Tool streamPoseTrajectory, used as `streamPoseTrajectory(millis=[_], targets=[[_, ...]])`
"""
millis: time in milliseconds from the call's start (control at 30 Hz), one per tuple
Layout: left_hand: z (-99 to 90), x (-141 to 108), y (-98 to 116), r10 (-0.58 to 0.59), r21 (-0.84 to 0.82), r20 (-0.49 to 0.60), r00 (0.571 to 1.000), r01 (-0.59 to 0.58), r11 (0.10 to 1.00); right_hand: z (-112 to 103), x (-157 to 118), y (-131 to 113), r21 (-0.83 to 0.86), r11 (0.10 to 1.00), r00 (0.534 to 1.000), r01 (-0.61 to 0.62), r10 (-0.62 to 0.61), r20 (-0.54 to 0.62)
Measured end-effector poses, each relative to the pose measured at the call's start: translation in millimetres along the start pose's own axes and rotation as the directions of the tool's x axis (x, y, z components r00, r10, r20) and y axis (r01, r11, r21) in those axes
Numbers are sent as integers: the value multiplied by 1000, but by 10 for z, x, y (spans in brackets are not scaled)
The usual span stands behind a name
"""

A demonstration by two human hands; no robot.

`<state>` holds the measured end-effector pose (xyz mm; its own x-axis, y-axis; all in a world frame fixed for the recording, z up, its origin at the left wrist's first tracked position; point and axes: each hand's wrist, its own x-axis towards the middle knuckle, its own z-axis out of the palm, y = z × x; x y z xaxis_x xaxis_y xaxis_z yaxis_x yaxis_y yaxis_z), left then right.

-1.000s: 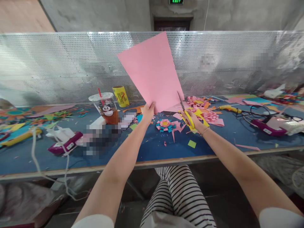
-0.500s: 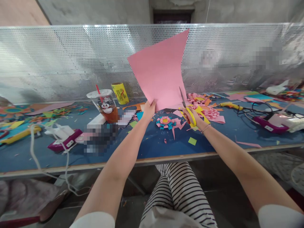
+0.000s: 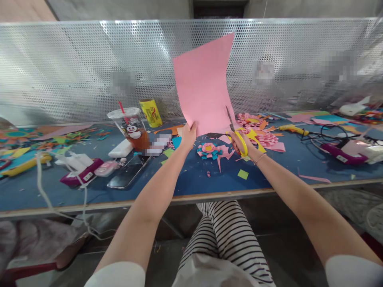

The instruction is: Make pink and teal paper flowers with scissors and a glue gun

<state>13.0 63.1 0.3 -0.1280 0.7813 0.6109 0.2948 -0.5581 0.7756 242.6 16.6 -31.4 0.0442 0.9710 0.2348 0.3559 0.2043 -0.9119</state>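
Over the bench (image 3: 221, 184), pink sheet (image 3: 203, 87) held up, long axis near vertical, top edge climbing rightward; a second ago it leaned further left. Scissors (image 3: 231, 126) by its lower-right edge, blades up and slightly left. Left hand (image 3: 189, 136) fingers pinch lower-left corner; right hand (image 3: 239, 144) fingers grip scissors.

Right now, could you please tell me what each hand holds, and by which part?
Left hand: pink sheet, by its lower-left corner. Right hand: scissors, by the handles.

Glare on panel (image 3: 143, 67) — edges stretched.
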Motion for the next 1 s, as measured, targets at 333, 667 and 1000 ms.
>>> streamPoseTrajectory(millis=[333, 667, 1000], targets=[[-10, -23, 33, 36, 77, -1, 999, -35, 996, 22, -29, -34, 204, 977, 996, -67, 54, 66], [-15, -20, 27, 22, 66, 33, 999, -24, 998, 22, 14, 74, 266, 959, 987, -96, 58, 149], [-24, -12, 29, -11, 68, 33, 999, 9, 998, 46, -36, 10, 277, 960, 987, -44, -1, 159]])
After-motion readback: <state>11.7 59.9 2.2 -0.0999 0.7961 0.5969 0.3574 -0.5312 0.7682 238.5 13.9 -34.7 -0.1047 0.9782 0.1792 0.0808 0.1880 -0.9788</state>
